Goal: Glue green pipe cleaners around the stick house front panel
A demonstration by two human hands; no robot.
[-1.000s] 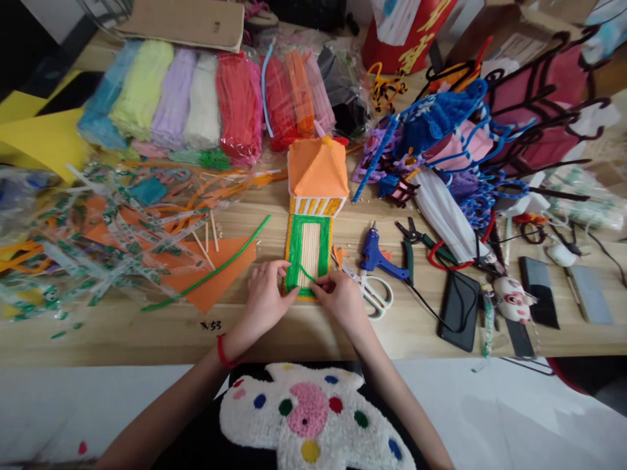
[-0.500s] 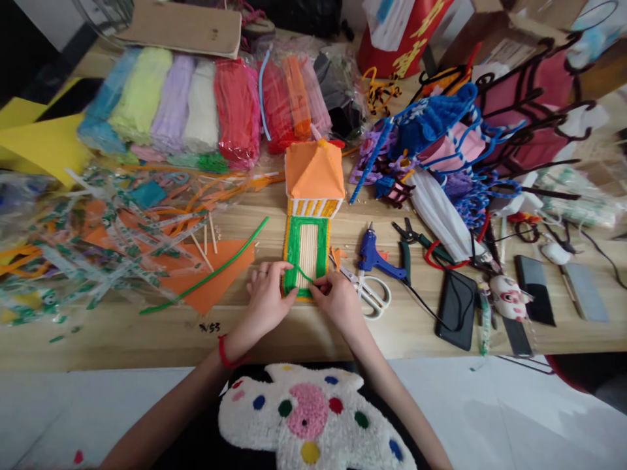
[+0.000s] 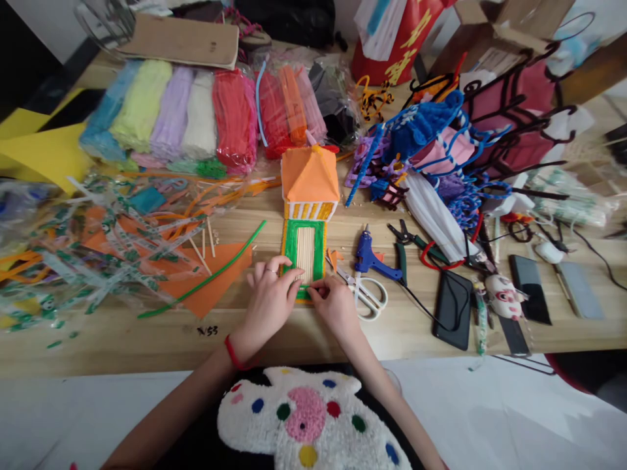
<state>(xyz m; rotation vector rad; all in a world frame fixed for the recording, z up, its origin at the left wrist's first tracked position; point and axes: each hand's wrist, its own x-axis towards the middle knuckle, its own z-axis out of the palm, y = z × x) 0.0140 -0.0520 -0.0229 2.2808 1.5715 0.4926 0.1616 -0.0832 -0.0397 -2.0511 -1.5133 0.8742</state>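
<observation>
A small craft house with an orange roof stands at the far end of a flat base, its walls striped yellow and white. That base has a green fuzzy border around a panel of pale sticks. My left hand rests over the border's near left side, thumb and fingers bent at the panel's lower edge. At the near right corner my right hand pinches a short green pipe cleaner, which lies across the near end of the panel. Its left end is close to my left thumb.
To the right lie white-handled scissors, a blue glue gun, pliers and a black phone. On the left are a long green pipe cleaner, orange sheet and plastic scraps. Bagged pipe cleaners line the back.
The green piece, earlier slanting and bowed up between both hands, now lies lower and straighter across the panel's near end. My left thumb has shifted slightly up; the view has moved a little.
</observation>
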